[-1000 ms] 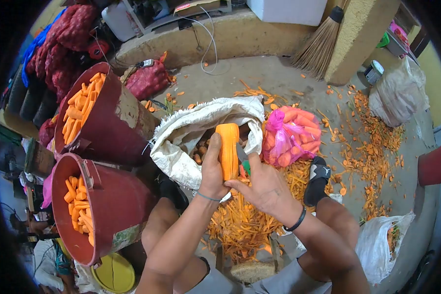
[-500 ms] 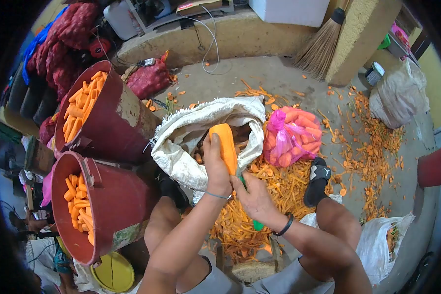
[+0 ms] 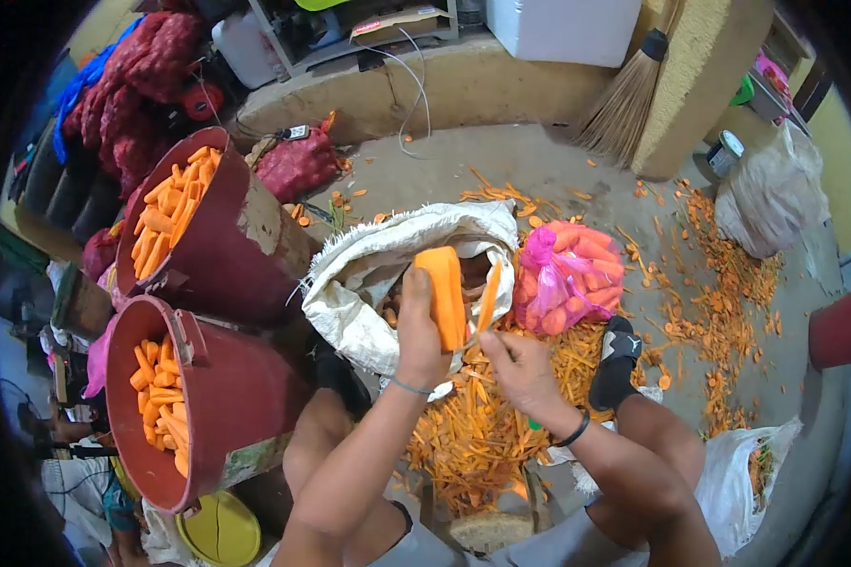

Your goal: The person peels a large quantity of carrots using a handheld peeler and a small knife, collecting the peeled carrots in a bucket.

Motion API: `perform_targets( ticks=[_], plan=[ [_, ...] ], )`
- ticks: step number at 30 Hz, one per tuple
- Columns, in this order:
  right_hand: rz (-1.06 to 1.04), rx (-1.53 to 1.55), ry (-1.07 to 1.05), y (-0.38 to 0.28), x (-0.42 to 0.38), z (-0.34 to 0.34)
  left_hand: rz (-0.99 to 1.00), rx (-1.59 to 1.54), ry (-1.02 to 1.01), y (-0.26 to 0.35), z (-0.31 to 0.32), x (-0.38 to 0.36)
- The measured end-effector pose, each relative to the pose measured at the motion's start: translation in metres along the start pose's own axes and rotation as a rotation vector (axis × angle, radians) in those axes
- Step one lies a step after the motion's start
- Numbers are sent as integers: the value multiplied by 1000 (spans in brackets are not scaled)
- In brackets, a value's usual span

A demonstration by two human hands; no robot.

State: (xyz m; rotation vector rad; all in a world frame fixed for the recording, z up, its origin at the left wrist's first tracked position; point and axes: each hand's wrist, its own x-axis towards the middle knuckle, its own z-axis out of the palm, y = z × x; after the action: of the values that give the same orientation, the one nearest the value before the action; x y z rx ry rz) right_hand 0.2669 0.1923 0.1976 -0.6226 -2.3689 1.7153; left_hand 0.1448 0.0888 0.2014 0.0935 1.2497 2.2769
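Peel strip [image 3: 489,297] now juts beside carrot [image 3: 442,298]; floor [image 3: 468,156] stretches beyond sack rim [image 3: 355,321].

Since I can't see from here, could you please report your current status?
Left grip closed around peeled carrot. Right grip closed on mostly hidden green-handled tool. Orange strip beside carrot, at right grip; nothing else visibly in the way.

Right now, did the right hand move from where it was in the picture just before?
Yes: the right hand moved toward the picture's right, closer to the resting pink bag.
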Motion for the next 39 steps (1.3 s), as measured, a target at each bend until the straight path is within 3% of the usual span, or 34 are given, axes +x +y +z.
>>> perform_targets(
  ticks=[2, 8, 13, 16, 20, 21, 23, 26, 28, 32, 33, 34, 37, 39],
  plan=[
    [3, -54, 8, 3, 1, -10, -72, -134, 14, 6, -7, 6],
    [-340, -418, -5, -5, -2, -34, -159, -286, -144, 38, -28, 10],
    [-556, -600, -158, -9, -9, -26, -155, -337, -64, 63, -45, 5],
    [-486, -617, -304, -1, -19, -12, 161, -109, 67, 103, -78, 14],
    [-275, -644, -407, 6, -30, -10, 766, -376, 32, 209, -126, -6],
    [-281, -606, -376, 10, -27, -9, 850, -321, 237, 219, -136, -15],
    [-300, -541, -328, 20, -19, -11, 735, -154, 250, 208, -170, -17],
    [-376, -553, -233, 26, 5, -20, 328, -138, 262, 157, -115, -14],
    [-148, -204, -263, 14, 20, -22, 143, 110, 150, 127, -70, -12],
    [230, 554, -288, -14, 31, -22, -169, 16, -182, 83, -24, -10],
    [230, 652, -253, -23, 30, -22, -224, -27, -241, 76, -22, -8],
    [205, 553, -228, -23, 33, -25, -278, -71, -298, 71, -19, -6],
    [88, 280, -96, -21, 45, -37, -329, 105, -141, 63, 0, 7],
    [-45, 140, 76, -22, 51, -50, -167, 504, -83, 59, -15, 29]
  ],
)
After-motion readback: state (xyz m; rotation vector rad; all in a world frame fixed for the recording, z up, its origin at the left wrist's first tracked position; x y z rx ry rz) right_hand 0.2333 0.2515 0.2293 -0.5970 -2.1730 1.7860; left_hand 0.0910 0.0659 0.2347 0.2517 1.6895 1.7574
